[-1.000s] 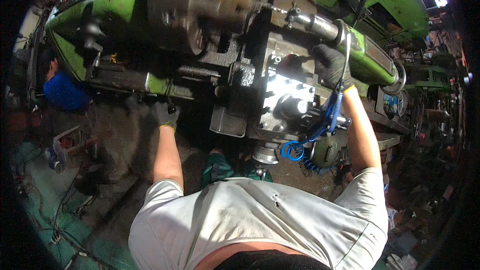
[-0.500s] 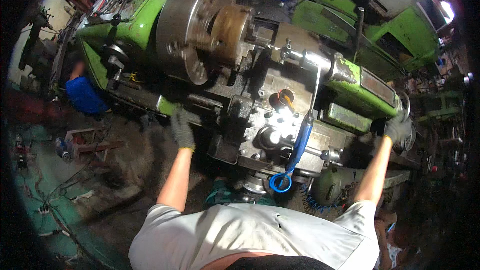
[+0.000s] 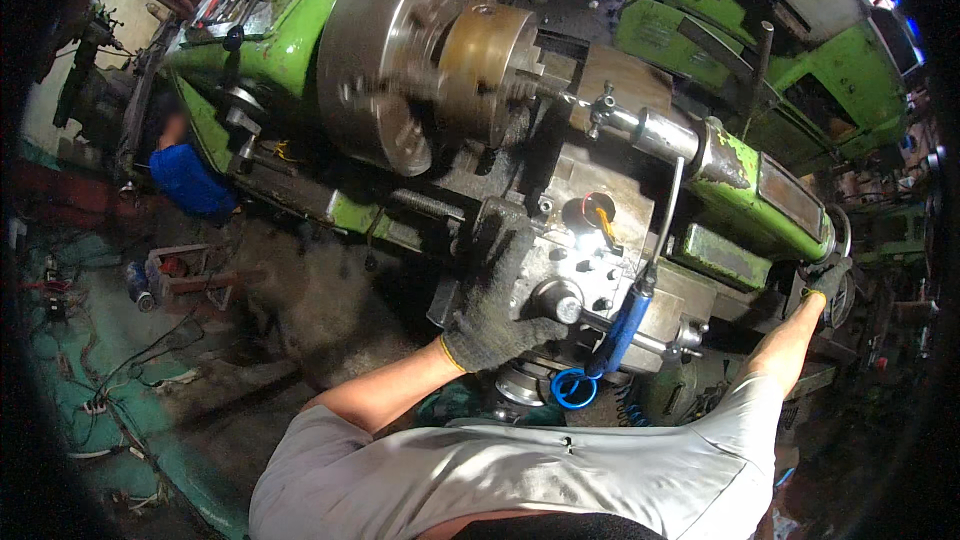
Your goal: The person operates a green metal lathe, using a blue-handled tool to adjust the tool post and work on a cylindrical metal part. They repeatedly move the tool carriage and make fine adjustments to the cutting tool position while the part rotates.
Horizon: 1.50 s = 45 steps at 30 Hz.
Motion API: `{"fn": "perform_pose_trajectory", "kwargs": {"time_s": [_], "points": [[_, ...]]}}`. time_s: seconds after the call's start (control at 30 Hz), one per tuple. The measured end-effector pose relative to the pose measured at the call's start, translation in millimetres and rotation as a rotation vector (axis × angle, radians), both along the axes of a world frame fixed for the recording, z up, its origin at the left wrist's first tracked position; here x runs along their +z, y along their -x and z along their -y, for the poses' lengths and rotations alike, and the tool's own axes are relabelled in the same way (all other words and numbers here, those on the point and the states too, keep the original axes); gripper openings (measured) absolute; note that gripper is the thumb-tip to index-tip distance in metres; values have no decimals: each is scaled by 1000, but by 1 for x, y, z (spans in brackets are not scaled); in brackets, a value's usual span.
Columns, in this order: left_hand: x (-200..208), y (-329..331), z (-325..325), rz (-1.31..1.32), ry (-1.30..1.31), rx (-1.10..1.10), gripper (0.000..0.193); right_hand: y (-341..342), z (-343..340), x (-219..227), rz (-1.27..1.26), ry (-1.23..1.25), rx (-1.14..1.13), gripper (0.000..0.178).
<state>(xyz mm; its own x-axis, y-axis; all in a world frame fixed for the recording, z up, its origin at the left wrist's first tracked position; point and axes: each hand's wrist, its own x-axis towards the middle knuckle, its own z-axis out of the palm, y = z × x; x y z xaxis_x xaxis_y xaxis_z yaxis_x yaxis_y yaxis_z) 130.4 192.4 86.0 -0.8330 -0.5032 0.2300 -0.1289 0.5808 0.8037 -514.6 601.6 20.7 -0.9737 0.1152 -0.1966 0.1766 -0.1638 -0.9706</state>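
Cluttered workshop (image 3: 310,285): scuffed green lathe (image 3: 600,172), left hand (image 3: 495,312) splayed, grip of right hand (image 3: 828,277) unclear.

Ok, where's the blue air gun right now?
In the head view, right of centre: the blue air gun is just right of the silver knob and left hand.

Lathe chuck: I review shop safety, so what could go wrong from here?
The chuck looks blurred, probably spinning, so the gloved left hand might get snagged if it strayed closer. The air gun is near that hand and could be knocked.
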Motion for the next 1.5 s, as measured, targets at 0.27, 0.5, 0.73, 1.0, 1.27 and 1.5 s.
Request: {"fn": "perform_pose_trajectory", "kwargs": {"time_s": [0.27, 0.5, 0.73, 1.0, 1.27, 1.5], "points": [[15, 1, 7, 37, -97, -85, 104, 0, -1, 10, 27, -63, -68, 80], [-2, -7, 6, -37, -71, 3, 119, -20, -30, 3, -151, -747, -28, 68], [-12, -5, -5, -261, 8, 160, 75, -209, 84, 69, -622, -1190, 10, 44], [-12, 0, -10, -269, 171, 186, 29, -352, 214, 118, -554, -945, 1092, 41], [-7, 11, -24, -123, 345, 383, 30, -350, 290, 85, -770, -935, 1551, 46], [0, 9, -27, -184, 289, 352, 33, -334, 332, 27, -1255, -843, 1690, 34]]}}
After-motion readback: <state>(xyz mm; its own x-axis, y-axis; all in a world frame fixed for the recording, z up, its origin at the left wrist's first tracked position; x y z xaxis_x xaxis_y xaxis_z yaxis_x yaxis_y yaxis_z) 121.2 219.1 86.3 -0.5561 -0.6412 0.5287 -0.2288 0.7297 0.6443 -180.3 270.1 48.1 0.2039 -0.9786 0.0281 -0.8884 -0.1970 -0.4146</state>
